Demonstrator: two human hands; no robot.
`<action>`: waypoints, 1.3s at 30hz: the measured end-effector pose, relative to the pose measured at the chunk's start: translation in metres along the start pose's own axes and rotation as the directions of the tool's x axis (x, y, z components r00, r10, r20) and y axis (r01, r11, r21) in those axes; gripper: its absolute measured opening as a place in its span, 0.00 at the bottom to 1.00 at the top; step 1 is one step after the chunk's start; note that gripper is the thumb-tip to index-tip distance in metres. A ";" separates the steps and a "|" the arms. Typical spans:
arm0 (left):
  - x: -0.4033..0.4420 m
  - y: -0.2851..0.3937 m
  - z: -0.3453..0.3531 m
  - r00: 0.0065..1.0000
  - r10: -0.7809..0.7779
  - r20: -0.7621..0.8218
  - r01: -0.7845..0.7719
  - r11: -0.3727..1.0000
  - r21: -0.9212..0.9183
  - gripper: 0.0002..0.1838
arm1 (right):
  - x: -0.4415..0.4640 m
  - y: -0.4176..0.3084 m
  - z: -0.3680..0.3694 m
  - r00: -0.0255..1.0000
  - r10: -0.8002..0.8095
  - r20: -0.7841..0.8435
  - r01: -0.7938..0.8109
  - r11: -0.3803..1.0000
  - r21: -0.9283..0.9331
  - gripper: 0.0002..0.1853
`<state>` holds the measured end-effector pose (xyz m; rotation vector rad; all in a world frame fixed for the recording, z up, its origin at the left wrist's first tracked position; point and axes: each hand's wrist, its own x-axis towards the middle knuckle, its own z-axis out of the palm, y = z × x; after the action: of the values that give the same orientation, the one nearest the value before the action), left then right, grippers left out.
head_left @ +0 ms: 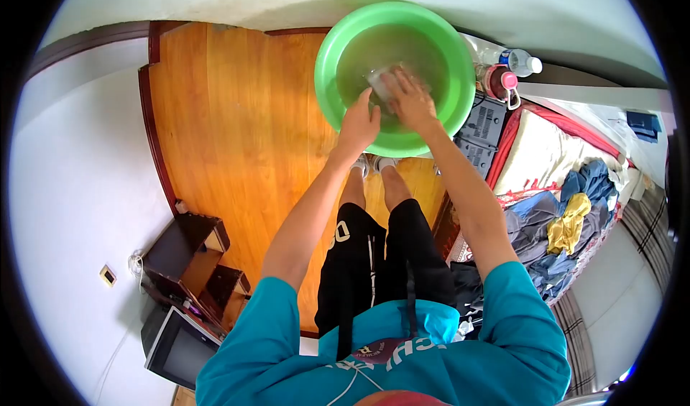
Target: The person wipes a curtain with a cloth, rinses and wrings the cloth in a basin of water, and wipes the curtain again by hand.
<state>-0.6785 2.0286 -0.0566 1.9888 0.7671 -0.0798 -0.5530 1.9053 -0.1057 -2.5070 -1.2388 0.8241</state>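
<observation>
A green basin (325,68) holds cloudy water. In the water lies a pale, wet, cloth-like piece (381,84), partly covered by my right hand; its exact kind is unclear. My right hand (411,100) rests over this piece, palm down, with fingers stretched out and their tips in the water. At the basin's near left side, my left hand (361,122) reaches over the rim. Its fingertips are close to the piece's near edge, the thumb stands apart from the fingers, and nothing shows between them.
Right of the basin are a clear bottle (519,62), a pink-capped bottle (501,82) and a grey slotted appliance (480,129). Clothes (553,219) lie heaped on a bed. At lower left are a dark wooden cabinet (183,244) and a television (183,348). The floor (237,133) is wood.
</observation>
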 end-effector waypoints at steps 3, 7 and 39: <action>-0.004 0.018 -0.011 0.981 -0.151 0.120 0.155 0.988 -0.020 0.25 | 0.011 0.005 0.016 0.964 0.205 -0.171 -0.229 0.964 -0.136 0.32; -0.003 0.013 -0.009 0.991 -0.107 0.078 0.111 0.993 -0.037 0.23 | 0.003 0.004 0.003 0.994 -0.097 0.052 0.110 0.911 -0.398 0.33; 0.035 0.047 0.024 0.857 -0.423 0.293 0.390 0.163 -0.906 0.20 | -0.019 -0.070 -0.050 0.797 0.135 -0.589 0.098 0.933 0.345 0.14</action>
<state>-0.6187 2.0104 -0.0459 0.5381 1.0245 0.0916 -0.5797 1.9361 -0.0277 -2.2030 -0.7542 0.1700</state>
